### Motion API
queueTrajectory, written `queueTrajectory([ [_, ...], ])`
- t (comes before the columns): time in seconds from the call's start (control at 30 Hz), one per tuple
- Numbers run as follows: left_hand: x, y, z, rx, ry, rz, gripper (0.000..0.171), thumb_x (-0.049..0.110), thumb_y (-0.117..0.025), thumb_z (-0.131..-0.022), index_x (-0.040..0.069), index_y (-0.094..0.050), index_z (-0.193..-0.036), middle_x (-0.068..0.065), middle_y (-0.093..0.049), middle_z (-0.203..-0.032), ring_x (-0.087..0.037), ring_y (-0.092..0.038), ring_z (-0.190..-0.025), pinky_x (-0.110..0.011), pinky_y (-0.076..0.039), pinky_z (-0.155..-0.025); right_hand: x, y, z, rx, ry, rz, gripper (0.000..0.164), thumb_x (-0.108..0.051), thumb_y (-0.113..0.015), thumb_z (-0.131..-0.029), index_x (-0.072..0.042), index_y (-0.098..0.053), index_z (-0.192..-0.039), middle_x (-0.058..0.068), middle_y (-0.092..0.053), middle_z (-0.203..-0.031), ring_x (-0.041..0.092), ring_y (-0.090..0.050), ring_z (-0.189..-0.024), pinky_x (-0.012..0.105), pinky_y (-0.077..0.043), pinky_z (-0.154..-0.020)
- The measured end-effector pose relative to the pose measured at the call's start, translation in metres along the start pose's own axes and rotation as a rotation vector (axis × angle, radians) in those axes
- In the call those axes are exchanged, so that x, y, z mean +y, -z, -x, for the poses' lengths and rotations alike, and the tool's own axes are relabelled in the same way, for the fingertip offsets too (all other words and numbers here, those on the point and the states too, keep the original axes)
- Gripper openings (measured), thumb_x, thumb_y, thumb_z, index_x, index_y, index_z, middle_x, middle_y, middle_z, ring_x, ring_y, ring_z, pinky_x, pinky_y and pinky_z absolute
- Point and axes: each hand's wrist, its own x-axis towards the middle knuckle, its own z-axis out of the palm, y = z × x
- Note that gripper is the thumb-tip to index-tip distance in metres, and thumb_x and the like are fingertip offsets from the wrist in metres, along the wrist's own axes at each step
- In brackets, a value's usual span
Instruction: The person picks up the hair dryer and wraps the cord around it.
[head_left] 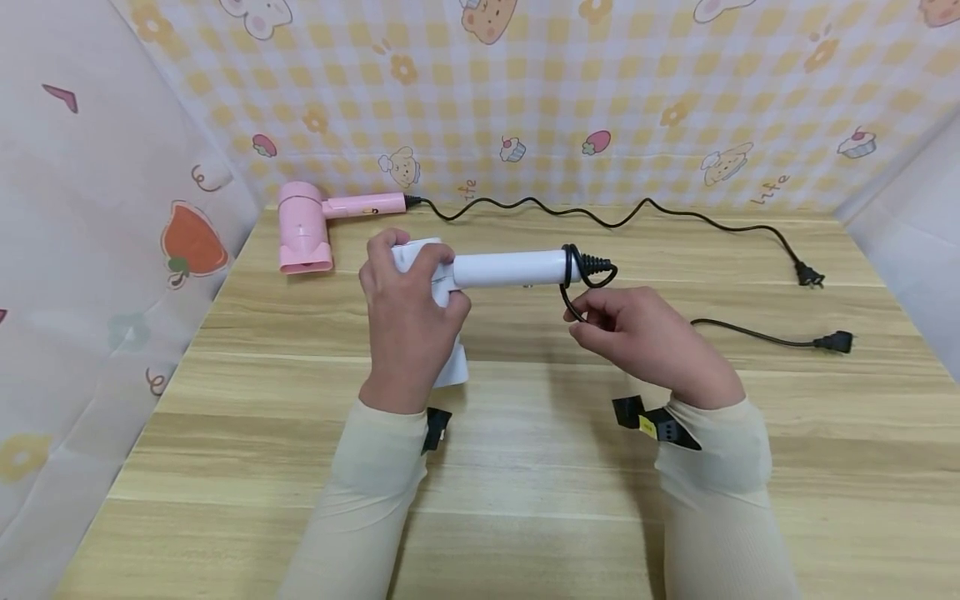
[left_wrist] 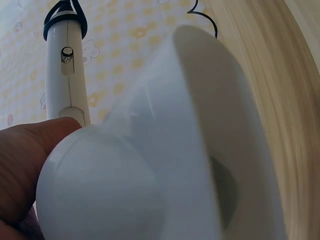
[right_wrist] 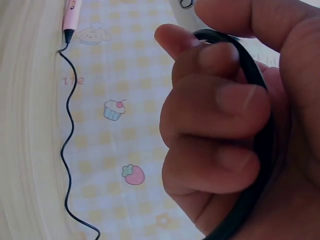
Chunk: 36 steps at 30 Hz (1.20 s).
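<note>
My left hand [head_left: 408, 321] grips the head of a white hair dryer [head_left: 510, 269], its handle pointing right. In the left wrist view the dryer's wide nozzle [left_wrist: 150, 125] fills the middle, with a switch on the handle behind it. Black cord [head_left: 572, 265] is looped round the handle's end. My right hand [head_left: 637, 333] holds the same cord below that end; in the right wrist view the fingers curl round the cord [right_wrist: 260, 135]. The cord's free end runs out right to a black plug [head_left: 834, 342].
A pink hair dryer [head_left: 303, 229] lies at the back left of the wooden table [head_left: 525, 517]. Its wavy black cord [head_left: 577, 212] stretches along the back to a plug [head_left: 810, 275] at the right. A checked cloth [head_left: 562, 100] hangs behind.
</note>
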Motion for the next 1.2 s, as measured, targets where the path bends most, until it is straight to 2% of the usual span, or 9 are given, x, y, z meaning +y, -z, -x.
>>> queueTrajectory([
  [0.2,-0.0005,-0.0013,0.0010,-0.015,0.001,-0.011,0.034,0.005,-0.071,-0.066,0.015,-0.065,-0.099,-0.014,-0.035,-0.123,-0.038,-0.034,-0.109,-0.045,-0.035,-0.088,-0.0040,0.0023,0.0021,0.012,0.007,0.011,0.010,-0.017,-0.055,-0.088,-0.020,-0.064,-0.091,-0.006,-0.051,-0.061,0.011,-0.042,-0.053,0.025,-0.036,-0.048],
  [0.47,-0.0001,-0.0015,0.0015,-0.026,-0.009,-0.011,0.035,0.005,-0.072,-0.067,0.014,-0.065,-0.099,-0.015,-0.036,-0.122,-0.038,-0.034,-0.109,-0.045,-0.037,-0.087,-0.0079,0.0054,0.0055,0.054,0.001,-0.010,0.019,-0.011,-0.050,-0.087,-0.019,-0.066,-0.095,-0.004,-0.047,-0.058,0.010,-0.036,-0.048,0.025,-0.033,-0.046],
  [0.77,0.0013,-0.0018,0.0019,-0.057,0.002,-0.027,0.035,0.007,-0.076,-0.068,0.016,-0.065,-0.100,-0.015,-0.034,-0.124,-0.039,-0.033,-0.110,-0.046,-0.037,-0.088,-0.0082,0.0062,0.0087,0.154,0.063,-0.028,0.009,-0.020,-0.057,-0.089,-0.022,-0.066,-0.088,-0.005,-0.051,-0.062,0.010,-0.037,-0.047,0.025,-0.033,-0.044],
  [1.03,0.0014,-0.0023,0.0028,-0.080,-0.012,-0.038,0.035,0.004,-0.073,-0.067,0.016,-0.064,-0.099,-0.015,-0.034,-0.125,-0.040,-0.034,-0.111,-0.047,-0.039,-0.086,-0.0101,0.0065,0.0094,0.238,0.055,-0.058,0.005,-0.023,-0.063,-0.087,-0.024,-0.067,-0.084,-0.005,-0.055,-0.068,0.011,-0.041,-0.050,0.023,-0.035,-0.046],
  [1.2,0.0015,-0.0011,0.0027,-0.093,-0.022,-0.048,0.036,0.005,-0.072,-0.067,0.016,-0.065,-0.100,-0.014,-0.034,-0.126,-0.040,-0.034,-0.111,-0.047,-0.040,-0.086,-0.0094,0.0070,0.0096,0.258,0.052,-0.068,0.007,-0.021,-0.062,-0.087,-0.024,-0.066,-0.083,-0.005,-0.055,-0.068,0.013,-0.042,-0.051,0.024,-0.035,-0.046],
])
